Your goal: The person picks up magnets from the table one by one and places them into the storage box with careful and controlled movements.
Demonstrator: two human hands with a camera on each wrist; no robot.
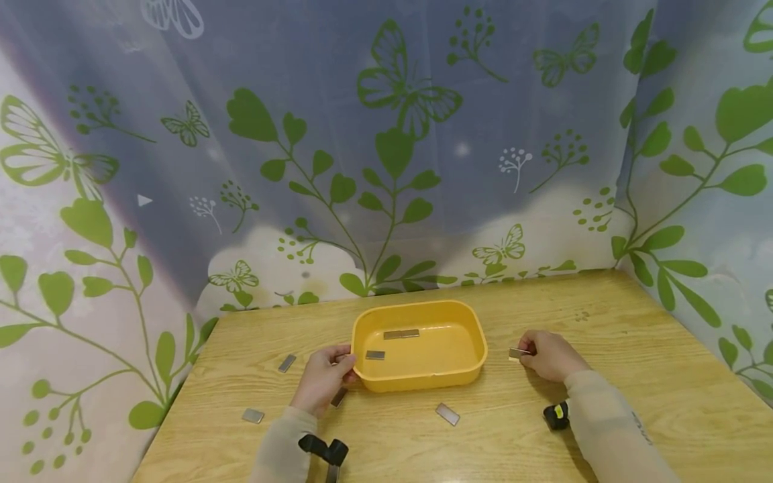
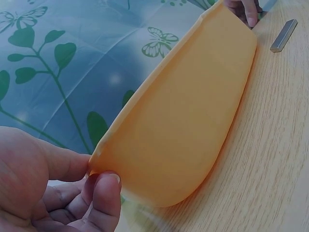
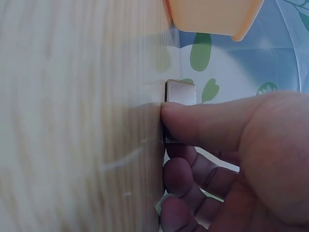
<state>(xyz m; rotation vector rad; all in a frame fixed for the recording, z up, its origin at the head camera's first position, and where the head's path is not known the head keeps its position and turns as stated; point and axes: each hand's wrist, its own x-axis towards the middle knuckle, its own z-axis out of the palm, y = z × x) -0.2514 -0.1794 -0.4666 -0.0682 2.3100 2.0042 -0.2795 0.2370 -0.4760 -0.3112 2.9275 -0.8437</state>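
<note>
A yellow plastic basin [image 1: 417,384] stands on the wooden table, slightly tilted in the left wrist view. My left hand [image 1: 321,381] pinches its left rim between thumb and fingers, as the left wrist view shows at the basin wall [image 2: 178,116]. To the right of the basin, my right hand [image 1: 552,357] pinches a small silver metal block [image 3: 181,92] between thumb and fingers, close over the tabletop. Inside the basin lie a longer metal bar [image 1: 401,333] and a short metal block [image 1: 375,355]. The right fingertips partly cover the held block.
Several similar metal blocks lie loose on the table [image 1: 495,436]: one block [image 1: 447,414] in front of the basin, a dark one [image 1: 339,397] beside my left hand, and others [image 1: 253,415] farther left. A patterned curtain [image 1: 423,168] hangs along the table's back edge.
</note>
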